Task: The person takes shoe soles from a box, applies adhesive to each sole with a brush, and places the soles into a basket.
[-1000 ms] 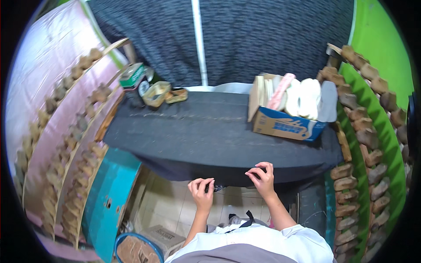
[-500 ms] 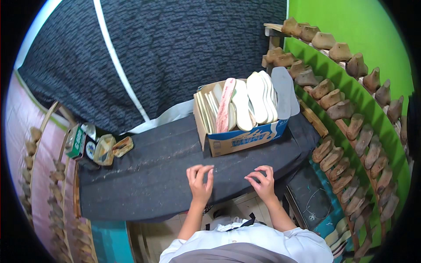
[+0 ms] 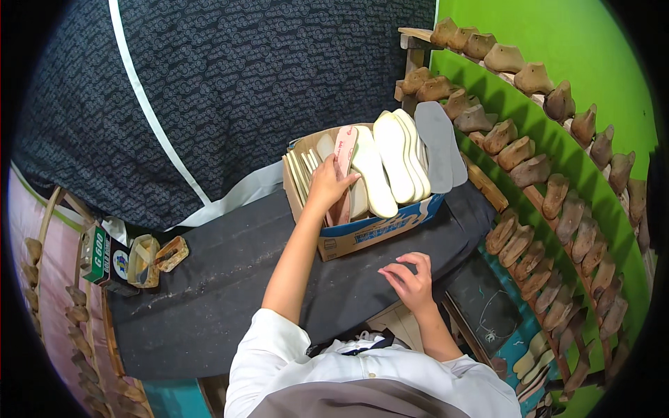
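In the head view, read as a clock face, the left hand (image 3: pixel 331 182) is close to the centre, its forearm coming up from seven o'clock. It touches a pink insole (image 3: pixel 345 143), with the thumb across it and the other fingers at its nine o'clock side; whether they grip it firmly, one cannot tell. This pink insole stands leaning in an open cardboard box (image 3: pixel 362 240), a little to one o'clock of the centre. In the same box, thin cream insoles (image 3: pixel 298 177) stand upright toward nine o'clock, while pale insoles (image 3: pixel 401 157) and grey soles (image 3: pixel 435 146) lean toward three o'clock. The right hand (image 3: pixel 416 282) is at five o'clock, near the box but apart from it; its fingers are bent and unloaded, with a narrow gap between thumb and forefinger. The box rests on a table covered with black cloth (image 3: pixel 209 279). Near nine o'clock on this table stand a green and black can (image 3: pixel 101 258), a yellowish tub (image 3: pixel 144 261) and a small dish (image 3: pixel 172 254), side by side. From one to four o'clock, wooden shoe lasts (image 3: pixel 516 150) are lined up along curved-looking racks before a green wall (image 3: pixel 592 56). At eleven o'clock hangs a dark patterned curtain (image 3: pixel 244 90).
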A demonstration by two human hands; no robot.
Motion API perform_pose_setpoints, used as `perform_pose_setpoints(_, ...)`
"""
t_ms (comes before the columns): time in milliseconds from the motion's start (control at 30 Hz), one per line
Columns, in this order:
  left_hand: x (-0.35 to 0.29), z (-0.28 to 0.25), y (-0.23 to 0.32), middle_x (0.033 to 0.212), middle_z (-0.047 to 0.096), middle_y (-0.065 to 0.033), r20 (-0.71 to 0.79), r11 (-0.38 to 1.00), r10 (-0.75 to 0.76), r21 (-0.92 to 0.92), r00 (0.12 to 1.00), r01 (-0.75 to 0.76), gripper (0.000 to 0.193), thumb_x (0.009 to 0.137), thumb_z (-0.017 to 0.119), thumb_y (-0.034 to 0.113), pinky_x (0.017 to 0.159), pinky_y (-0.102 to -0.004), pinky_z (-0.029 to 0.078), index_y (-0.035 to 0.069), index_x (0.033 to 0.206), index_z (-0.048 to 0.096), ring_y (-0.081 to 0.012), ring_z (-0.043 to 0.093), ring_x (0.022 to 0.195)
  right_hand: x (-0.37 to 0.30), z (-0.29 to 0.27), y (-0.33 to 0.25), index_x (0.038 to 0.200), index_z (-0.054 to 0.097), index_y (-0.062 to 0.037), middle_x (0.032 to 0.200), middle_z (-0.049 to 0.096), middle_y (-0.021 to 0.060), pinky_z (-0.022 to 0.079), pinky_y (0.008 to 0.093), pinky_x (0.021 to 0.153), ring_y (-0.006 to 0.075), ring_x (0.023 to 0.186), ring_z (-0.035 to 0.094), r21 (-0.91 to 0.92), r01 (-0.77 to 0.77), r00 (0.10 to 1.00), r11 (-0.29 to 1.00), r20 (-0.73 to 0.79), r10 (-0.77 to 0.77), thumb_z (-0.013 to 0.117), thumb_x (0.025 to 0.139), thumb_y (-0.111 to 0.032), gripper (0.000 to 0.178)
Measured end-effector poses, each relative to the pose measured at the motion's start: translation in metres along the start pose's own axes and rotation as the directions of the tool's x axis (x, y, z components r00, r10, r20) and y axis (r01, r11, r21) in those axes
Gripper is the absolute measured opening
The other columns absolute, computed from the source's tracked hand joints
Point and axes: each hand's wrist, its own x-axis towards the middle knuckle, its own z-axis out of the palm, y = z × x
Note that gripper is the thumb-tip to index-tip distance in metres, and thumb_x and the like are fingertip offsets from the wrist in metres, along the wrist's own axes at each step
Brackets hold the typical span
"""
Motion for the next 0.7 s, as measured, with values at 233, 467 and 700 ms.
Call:
perform_pose_setpoints(233, -0.009, -0.018, 0.003, 0.116, 0.052, -0.0225, -0.096, 0.947, -0.106, -0.314, 0.99, 0.071, 0.066, 0.072, 0.071, 0.022, 0.091, -0.0368, 0.043, -0.002, 0.126, 0.041, -0.0312, 0.052, 0.11, 0.01, 0.008, 0.013, 0.073, 0.066, -0.0121, 0.087, 0.052, 0.0048, 0.044, 0.0335, 0.069, 0.0232, 0.081, 0.05, 0.069, -0.012, 1.0, 0.998, 0.018, 0.011, 0.08, 0.055, -0.008, 0.024)
perform_pose_setpoints(467, -0.084, -0.097, 0.043, 0.123, 0.051, -0.0113, -0.315, 0.887, 0.328, -0.221, 0.891, -0.405, 0.062, 0.064, 0.071, 0.003, 0.097, -0.035, 0.039, 0.002, 0.122, 0.049, -0.0226, 0.048, 0.116, 0.018, 0.023, 0.018, 0.073, 0.066, -0.0102, 0.086, 0.051, 0.0064, 0.044, 0.0306, 0.065, 0.0223, 0.076, 0.052, 0.334, -0.107, 0.993, 0.937, 0.08, 0.085, 0.078, 0.057, -0.004, 0.021)
perform_pose_setpoints(700, -0.198, -0.111, 0.041, 0.114, 0.057, -0.0068, -0.437, 0.931, 0.352, 0.07, 0.828, -0.359, 0.056, 0.055, 0.073, -0.001, 0.095, -0.0416, 0.041, 0.011, 0.108, 0.061, -0.027, 0.052, 0.112, 0.015, 0.043, -0.009, 0.109, 0.048, 0.0008, 0.101, 0.048, 0.0102, 0.045, 0.0255, 0.07, 0.0151, 0.084, 0.052, 0.841, -0.47, 0.881, 0.27, 0.427, 0.204, 0.054, 0.087, -0.029, 0.038)
